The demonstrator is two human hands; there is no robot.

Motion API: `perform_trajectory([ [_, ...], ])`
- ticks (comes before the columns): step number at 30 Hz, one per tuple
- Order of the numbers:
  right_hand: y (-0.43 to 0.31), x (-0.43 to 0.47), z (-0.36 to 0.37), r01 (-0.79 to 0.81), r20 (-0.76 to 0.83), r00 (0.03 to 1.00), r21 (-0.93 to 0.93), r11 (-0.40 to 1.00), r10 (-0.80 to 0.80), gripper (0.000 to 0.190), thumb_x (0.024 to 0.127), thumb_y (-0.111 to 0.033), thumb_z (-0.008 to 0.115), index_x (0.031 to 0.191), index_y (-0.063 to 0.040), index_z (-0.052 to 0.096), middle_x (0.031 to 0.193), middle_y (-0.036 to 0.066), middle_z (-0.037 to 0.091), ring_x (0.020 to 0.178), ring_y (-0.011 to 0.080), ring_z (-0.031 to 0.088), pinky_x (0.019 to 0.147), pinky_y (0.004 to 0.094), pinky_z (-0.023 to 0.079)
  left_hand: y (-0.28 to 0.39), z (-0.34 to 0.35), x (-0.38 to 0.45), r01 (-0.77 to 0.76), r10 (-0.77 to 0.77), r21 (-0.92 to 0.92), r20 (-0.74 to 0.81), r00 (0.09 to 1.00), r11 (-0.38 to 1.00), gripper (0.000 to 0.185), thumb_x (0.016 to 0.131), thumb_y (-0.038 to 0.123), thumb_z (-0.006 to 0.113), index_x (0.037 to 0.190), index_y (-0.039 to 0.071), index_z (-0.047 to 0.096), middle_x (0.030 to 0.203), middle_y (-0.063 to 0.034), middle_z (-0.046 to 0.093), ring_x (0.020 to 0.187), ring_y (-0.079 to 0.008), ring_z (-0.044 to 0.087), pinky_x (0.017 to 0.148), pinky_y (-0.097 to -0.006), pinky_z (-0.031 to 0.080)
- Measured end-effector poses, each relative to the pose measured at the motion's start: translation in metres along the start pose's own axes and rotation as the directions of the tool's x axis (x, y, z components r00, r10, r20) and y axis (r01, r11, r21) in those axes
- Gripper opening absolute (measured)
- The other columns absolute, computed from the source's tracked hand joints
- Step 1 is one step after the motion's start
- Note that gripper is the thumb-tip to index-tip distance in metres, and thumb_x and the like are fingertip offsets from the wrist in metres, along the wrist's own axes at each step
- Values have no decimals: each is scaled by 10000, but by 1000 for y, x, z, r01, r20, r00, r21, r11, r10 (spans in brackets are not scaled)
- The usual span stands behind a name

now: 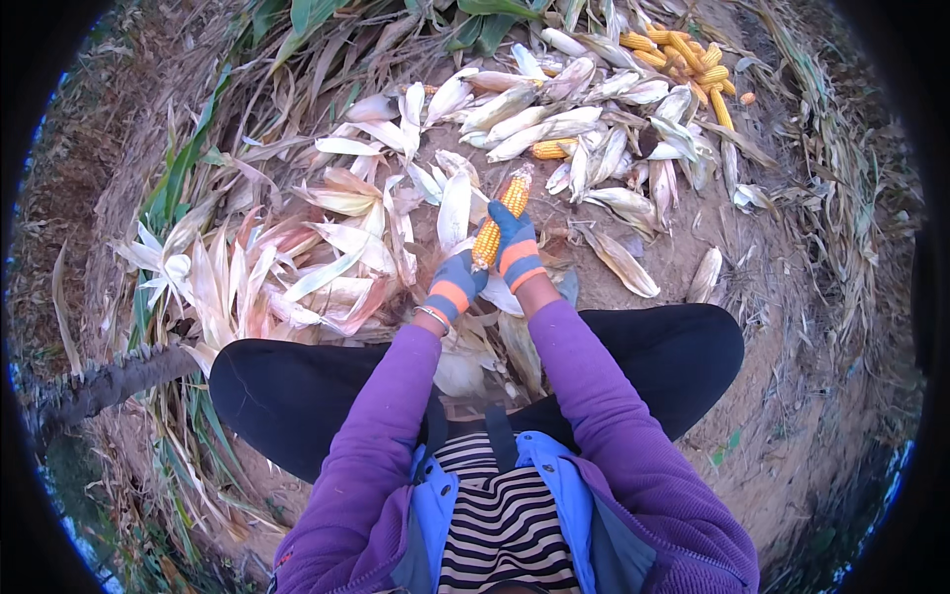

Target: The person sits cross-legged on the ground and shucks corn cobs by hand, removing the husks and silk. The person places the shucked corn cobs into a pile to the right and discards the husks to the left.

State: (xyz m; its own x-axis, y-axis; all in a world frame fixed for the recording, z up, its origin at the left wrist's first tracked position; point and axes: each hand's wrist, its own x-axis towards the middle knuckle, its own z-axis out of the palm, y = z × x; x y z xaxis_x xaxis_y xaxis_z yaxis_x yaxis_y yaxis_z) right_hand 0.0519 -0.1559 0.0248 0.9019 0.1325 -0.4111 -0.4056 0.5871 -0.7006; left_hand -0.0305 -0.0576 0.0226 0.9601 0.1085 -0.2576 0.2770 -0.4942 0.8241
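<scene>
A bare yellow corn cob (501, 219) slants upward in front of my crossed legs. Around its middle and right side wraps my gloved right hand (512, 236), with the thumb along the kernels. My left hand (456, 281), in a matching grey and orange glove, is at the cob's lower end; its fingers are partly hidden, though they seem closed about the base and husk there. Pale husk leaves (454, 211) stand just left of the cob. Beneath my hands more loose husks (464, 371) lie between my legs.
A pile of unhusked corn ears (512, 111) lies ahead on bare soil. Husked yellow cobs (686, 56) are heaped at the far right. Stripped husks (252, 282) spread to the left. Dry corn stalks (297, 82) line the back left, and a dark trunk-like piece (119, 379) lies at far left.
</scene>
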Motion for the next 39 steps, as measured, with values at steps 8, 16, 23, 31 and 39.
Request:
perform_trajectory([
  [8, 3, 9, -9, -34, -51, 998, -62, 998, 31, 263, 768, -180, 686, 960, -53, 558, 768, 52, 582, 635, 195, 573, 566, 347, 482, -10, 3, 6, -25, 22, 32, 85, 996, 999, 292, 778, 205, 569, 1018, 39, 596, 863, -215, 631, 817, -364, 613, 703, -391, 474],
  [16, 9, 20, -22, -142, -121, 984, -88, 986, 131, 279, 751, -224, 688, 910, -33, 561, 717, 74, 577, 574, 216, 563, 526, 358, 471, 2, -1, 0, -46, 37, 59, 151, 988, 997, 318, 774, 210, 551, 1049, 55, 594, 930, -220, 620, 880, -373, 592, 783, -413, 462],
  [23, 3, 13, -21, -265, -121, 960, -95, 960, 253, 297, 755, -265, 686, 892, -40, 548, 685, 109, 574, 561, 254, 567, 519, 394, 482, -4, 0, 0, -58, 32, 131, 196, 980, 990, 307, 773, 185, 573, 1049, 54, 602, 913, -196, 636, 846, -327, 616, 754, -368, 470],
  [31, 14, 21, -24, -140, -174, 976, -63, 988, 127, 298, 751, -220, 687, 929, -16, 563, 710, 88, 575, 562, 230, 563, 511, 379, 473, -21, 17, 4, -32, 36, -55, 70, 997, 998, 327, 782, 226, 560, 1060, 57, 598, 955, -205, 626, 896, -355, 597, 778, -395, 465],
  [39, 27, 3, -2, 201, -75, 966, -392, 898, -249, 371, 695, -134, 734, 975, 9, 537, 830, 58, 584, 677, 148, 540, 594, 303, 458, -40, 36, 10, 76, -64, -310, 47, 997, 948, 279, 797, 144, 604, 1045, 17, 609, 923, -77, 662, 818, -131, 594, 717, -291, 471],
])
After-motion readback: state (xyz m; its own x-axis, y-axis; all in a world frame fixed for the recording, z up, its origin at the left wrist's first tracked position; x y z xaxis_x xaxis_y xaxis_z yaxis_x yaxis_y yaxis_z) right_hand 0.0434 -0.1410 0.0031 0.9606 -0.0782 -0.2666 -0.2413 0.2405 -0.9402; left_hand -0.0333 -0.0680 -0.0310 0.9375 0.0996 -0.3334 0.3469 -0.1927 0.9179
